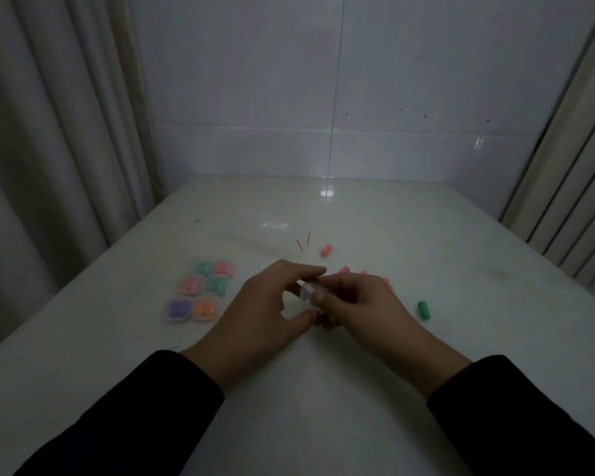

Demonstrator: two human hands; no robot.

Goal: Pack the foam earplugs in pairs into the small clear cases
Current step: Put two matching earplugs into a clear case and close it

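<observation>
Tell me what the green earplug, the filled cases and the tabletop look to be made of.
Green earplug: likely soft foam, matte, with rounded ends and no shine.
Filled cases: probably thin clear plastic, since the coloured plugs show through their lids.
Tabletop: hard, glossy and off-white; it mirrors a lamp glare. Laminate, stone or glass cover cannot be told.

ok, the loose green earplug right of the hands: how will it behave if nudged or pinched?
The green earplug looks like a rounded cylinder lying on its side on the glossy table, so a nudge would probably roll it. It is small and, being foam, likely very light and squashy under a pinch.
</observation>
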